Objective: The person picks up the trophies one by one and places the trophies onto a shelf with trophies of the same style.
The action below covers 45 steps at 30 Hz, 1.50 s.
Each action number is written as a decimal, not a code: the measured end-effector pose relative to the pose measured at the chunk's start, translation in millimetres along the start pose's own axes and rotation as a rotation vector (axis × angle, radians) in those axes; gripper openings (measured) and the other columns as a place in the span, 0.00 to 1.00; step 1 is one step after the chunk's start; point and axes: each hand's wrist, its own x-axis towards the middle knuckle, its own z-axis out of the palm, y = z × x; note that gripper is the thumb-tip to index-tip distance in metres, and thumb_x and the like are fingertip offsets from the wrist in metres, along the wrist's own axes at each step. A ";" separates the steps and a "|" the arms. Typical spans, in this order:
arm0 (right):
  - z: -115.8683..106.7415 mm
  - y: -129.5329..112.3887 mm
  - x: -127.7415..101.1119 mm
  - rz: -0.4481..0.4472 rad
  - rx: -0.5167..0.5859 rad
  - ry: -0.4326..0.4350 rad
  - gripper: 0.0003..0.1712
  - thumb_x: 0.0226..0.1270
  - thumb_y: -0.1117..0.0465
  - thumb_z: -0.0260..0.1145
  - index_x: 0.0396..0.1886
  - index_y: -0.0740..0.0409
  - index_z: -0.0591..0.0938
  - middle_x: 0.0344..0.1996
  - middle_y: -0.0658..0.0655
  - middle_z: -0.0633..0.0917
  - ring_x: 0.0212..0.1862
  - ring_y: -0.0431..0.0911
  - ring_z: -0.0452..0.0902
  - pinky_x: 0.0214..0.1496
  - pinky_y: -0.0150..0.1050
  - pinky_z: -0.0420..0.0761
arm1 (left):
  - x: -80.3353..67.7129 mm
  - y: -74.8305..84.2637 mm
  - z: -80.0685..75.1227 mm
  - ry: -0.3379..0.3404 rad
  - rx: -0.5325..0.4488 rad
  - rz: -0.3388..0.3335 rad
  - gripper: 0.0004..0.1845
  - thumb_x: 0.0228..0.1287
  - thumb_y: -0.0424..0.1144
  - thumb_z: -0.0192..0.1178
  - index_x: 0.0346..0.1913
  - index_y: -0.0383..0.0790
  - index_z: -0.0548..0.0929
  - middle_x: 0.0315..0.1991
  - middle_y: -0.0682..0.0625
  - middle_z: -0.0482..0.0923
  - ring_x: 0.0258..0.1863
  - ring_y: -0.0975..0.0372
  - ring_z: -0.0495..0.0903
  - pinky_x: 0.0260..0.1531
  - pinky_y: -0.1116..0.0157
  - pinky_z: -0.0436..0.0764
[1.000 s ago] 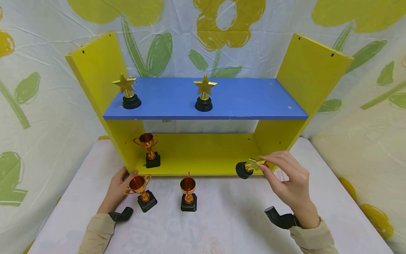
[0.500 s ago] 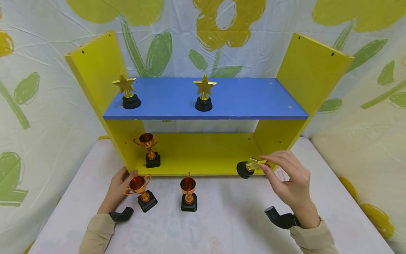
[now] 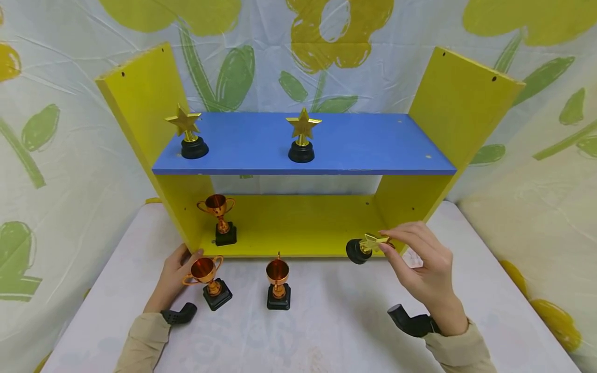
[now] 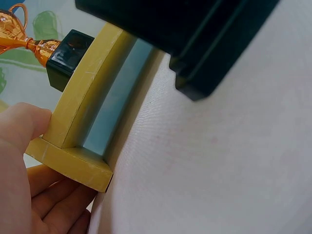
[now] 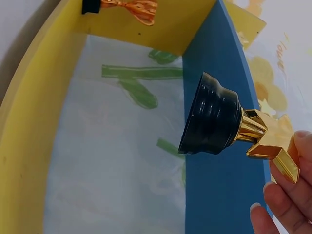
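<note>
My right hand (image 3: pixel 426 264) pinches a gold star trophy (image 3: pixel 358 251) by its star, at the right front of the shelf unit. The trophy is tipped sideways; its round black base (image 5: pixel 209 117) points left, away from the fingers. At the unit's lower left corner, my left hand (image 3: pixel 172 277) grips the yellow side panel (image 4: pixel 70 168), thumb on one face and fingers curled behind. Just right of that hand, a bronze cup trophy (image 3: pixel 203 271) with a square black base stands on the table. Another cup trophy (image 3: pixel 278 274) stands farther right.
Two gold star trophies, one at left (image 3: pixel 185 124) and one mid-shelf (image 3: pixel 303 127), stand on the blue upper shelf (image 3: pixel 368 145). A bronze cup (image 3: pixel 216 206) stands at the left of the yellow lower shelf (image 3: pixel 289 223). A flowered cloth (image 3: pixel 261 31) hangs behind.
My right hand and the star trophy in it have shifted only very slightly. My left hand keeps its grip on the panel, and the standing trophies have stayed in place.
</note>
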 end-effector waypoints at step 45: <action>3.5 0.9 -2.5 -0.002 0.009 -0.002 0.28 0.68 0.50 0.68 0.28 0.76 0.84 0.26 0.65 0.83 0.36 0.46 0.75 0.48 0.27 0.74 | -0.8 0.7 0.3 -0.004 -0.013 -0.023 0.31 0.74 0.54 0.53 0.69 0.35 0.67 0.63 0.36 0.73 0.64 0.45 0.69 0.65 0.40 0.64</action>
